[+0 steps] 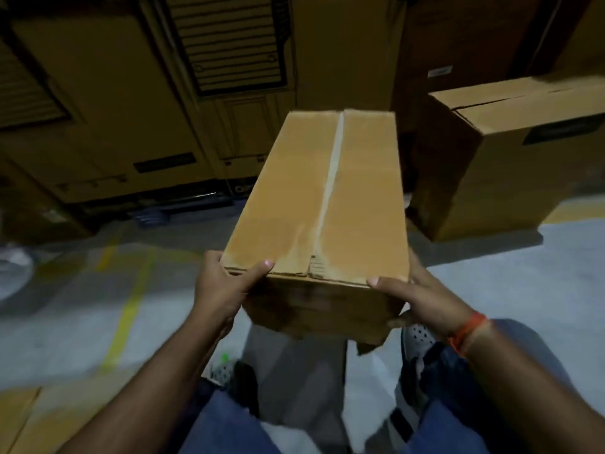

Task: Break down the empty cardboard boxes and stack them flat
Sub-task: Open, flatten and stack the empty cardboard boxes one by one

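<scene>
A long brown cardboard box [322,198] is held up in front of me, above my knees. Its top flaps are closed and a strip of tape runs down the middle seam. My left hand [222,286] grips the near left corner, thumb on the top edge. My right hand [415,298] grips the near right corner, thumb on top and fingers round the side. A torn flap hangs under the box at its near right end.
A closed cardboard box [510,152] stands on the floor at the right. Big printed cartons [137,103] are stacked along the back. Flat cardboard [29,417] lies at the lower left. Yellow lines mark the grey floor [127,309].
</scene>
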